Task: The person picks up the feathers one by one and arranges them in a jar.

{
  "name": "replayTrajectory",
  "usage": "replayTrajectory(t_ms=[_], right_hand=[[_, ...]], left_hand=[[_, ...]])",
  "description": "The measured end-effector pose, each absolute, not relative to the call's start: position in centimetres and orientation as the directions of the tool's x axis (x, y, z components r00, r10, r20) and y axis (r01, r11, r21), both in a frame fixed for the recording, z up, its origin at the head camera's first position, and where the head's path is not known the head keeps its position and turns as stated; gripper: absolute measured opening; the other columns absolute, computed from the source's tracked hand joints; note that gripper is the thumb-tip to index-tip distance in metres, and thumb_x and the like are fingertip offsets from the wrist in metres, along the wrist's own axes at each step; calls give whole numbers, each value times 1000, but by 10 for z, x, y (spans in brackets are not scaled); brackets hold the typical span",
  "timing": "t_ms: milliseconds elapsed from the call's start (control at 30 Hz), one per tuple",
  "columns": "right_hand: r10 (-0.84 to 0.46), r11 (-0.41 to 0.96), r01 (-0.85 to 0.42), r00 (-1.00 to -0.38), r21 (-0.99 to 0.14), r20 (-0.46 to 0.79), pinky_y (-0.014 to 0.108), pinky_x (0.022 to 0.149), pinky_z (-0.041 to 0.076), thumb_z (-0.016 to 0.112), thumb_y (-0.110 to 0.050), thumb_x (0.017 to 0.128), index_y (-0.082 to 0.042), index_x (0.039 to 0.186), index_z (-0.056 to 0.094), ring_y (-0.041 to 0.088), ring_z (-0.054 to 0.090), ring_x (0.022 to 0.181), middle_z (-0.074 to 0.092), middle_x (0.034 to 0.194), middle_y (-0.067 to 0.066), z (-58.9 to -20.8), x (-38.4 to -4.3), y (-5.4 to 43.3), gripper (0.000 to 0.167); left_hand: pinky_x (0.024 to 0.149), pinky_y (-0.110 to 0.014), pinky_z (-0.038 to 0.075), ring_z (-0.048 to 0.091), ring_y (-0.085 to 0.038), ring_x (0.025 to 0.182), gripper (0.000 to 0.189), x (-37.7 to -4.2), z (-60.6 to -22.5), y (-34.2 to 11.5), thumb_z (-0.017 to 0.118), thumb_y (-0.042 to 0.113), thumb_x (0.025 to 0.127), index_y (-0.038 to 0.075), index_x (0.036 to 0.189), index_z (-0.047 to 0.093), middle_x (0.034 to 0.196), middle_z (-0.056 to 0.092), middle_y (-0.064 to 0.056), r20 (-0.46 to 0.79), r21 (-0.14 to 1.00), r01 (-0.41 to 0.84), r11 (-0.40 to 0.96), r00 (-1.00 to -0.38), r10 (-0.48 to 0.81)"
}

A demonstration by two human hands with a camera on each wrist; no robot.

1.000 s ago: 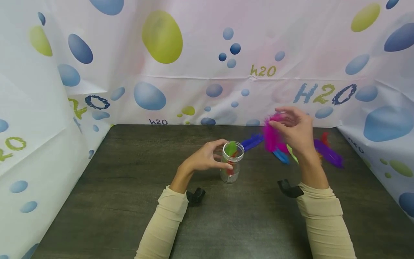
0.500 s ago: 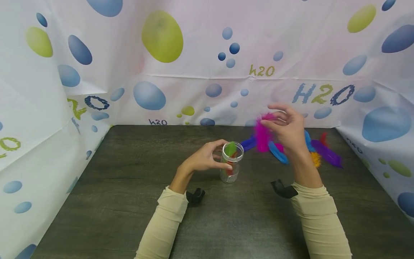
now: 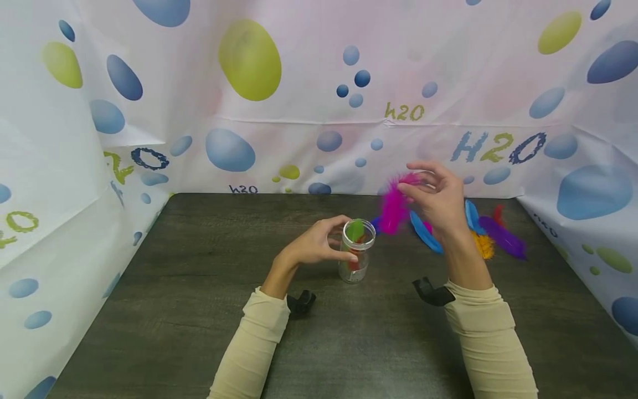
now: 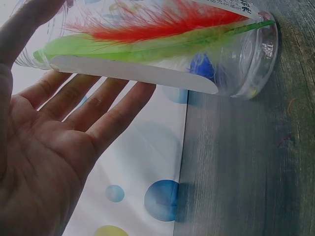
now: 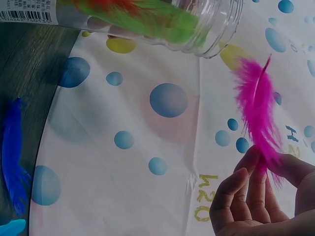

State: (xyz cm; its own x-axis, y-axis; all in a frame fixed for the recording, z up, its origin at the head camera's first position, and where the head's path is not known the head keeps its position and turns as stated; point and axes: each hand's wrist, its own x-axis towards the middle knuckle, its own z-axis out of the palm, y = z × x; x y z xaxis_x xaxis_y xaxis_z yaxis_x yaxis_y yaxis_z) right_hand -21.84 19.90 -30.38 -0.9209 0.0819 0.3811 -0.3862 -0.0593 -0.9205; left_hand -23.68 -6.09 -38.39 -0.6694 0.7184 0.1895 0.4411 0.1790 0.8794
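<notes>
A clear jar [image 3: 355,271] stands upright on the table, holding a green feather [image 4: 118,51] and a red feather [image 4: 172,24]. My left hand [image 3: 319,242] grips the jar from its left side, thumb in front and fingers behind. In the air to the right of the jar, my right hand [image 3: 438,197] pinches a pink feather [image 5: 258,103] between thumb and fingertips. The pink feather hangs apart from the jar. A dark blue feather [image 5: 12,157] lies behind it, partly covered in the head view.
Right of the jar lie light blue feathers [image 3: 426,234], an orange-yellow feather [image 3: 483,245], a purple feather [image 3: 503,238] and a small red feather [image 3: 499,215]. Behind the dark wooden table [image 3: 189,310] hangs a white sheet [image 3: 299,111] with printed drops.
My right hand has moved left with the pink feather, closer to the jar, uncovering the orange-yellow and a light blue feather. My left hand and the jar have stayed put.
</notes>
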Motion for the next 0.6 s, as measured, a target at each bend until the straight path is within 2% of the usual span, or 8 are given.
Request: replayTrajectory(t_ms=[600], right_hand=[[63, -54, -436, -899, -898, 433, 22, 70, 61, 75, 5, 92, -2, 117, 72, 12, 75, 75, 73, 86, 0, -298, -208, 187, 27]], left_hand=[[103, -37, 55, 61, -26, 128, 58, -237, -386, -61, 82, 3, 87, 0, 137, 54, 129, 64, -15, 188, 875, 447, 187, -669, 719]])
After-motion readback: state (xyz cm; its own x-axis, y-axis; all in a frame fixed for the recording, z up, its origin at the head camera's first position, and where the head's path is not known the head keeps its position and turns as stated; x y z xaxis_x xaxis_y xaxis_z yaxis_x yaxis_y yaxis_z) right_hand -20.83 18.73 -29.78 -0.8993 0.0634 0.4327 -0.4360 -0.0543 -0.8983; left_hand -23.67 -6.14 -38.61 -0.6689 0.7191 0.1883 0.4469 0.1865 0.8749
